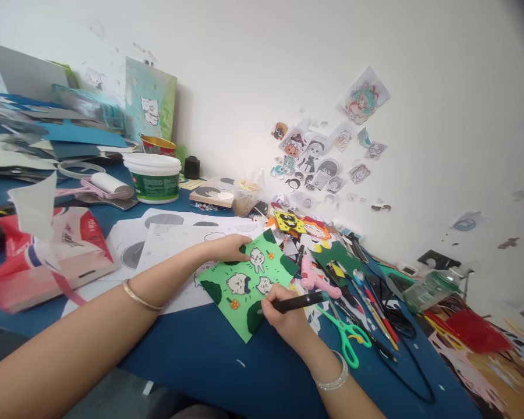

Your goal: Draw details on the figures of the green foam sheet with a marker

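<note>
A light green sheet (244,265) with white cartoon figures, orange flowers and dark green patches lies tilted on the blue table. My left hand (231,248) rests on its upper left edge, the fingers close together and partly hidden. Near the sheet's lower right edge, my right hand (283,311) grips a black marker (300,302), its tip end over a dark green patch. White drawing sheets (166,256) lie under and behind the green one.
Green scissors (347,336), a pink glue gun (317,279), pens and a black cable (419,378) lie right. A tissue pack (70,244) and white-lidded tub (152,177) stand left. Paper cutouts (290,221) are piled behind.
</note>
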Demonstrator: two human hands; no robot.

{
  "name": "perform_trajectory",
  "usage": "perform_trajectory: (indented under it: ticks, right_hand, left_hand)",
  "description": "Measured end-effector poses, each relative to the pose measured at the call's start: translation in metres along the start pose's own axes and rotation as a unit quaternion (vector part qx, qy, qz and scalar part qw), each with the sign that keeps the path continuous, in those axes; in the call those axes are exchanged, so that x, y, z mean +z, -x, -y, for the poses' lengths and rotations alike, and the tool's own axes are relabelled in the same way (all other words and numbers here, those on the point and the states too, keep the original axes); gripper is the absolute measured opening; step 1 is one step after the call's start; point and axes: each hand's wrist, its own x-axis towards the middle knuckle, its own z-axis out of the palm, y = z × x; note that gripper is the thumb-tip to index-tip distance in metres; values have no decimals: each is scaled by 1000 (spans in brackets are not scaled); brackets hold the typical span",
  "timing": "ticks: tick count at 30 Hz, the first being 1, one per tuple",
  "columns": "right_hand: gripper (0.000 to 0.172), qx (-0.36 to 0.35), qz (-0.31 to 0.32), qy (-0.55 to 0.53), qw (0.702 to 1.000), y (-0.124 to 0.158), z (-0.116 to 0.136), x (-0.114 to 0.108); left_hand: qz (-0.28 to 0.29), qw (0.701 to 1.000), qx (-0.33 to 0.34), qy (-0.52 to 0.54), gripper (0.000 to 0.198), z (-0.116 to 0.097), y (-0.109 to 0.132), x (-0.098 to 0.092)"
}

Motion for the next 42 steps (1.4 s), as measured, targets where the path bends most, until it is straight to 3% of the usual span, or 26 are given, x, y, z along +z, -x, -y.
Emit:
perform_trajectory:
  ticks: [18, 23, 31, 42]
  right_hand:
    - [24, 12, -15, 13, 1000, -3, -4, 2]
    - [25, 41, -85, -33, 995, -3, -5, -2]
    - [25, 28, -20, -20, 999, 0, -7, -4]
    - [25, 14, -50, 12, 999, -1, -9, -4]
  left_hand:
    - [4, 1000, 4, 4, 45, 0, 0, 0]
    - [7, 1000, 8, 17, 44, 0, 0, 0]
    - [2, 1000, 4, 15, 40, -1, 1, 0]
    - [-2, 1000, 6, 30, 41, 3, -3, 2]
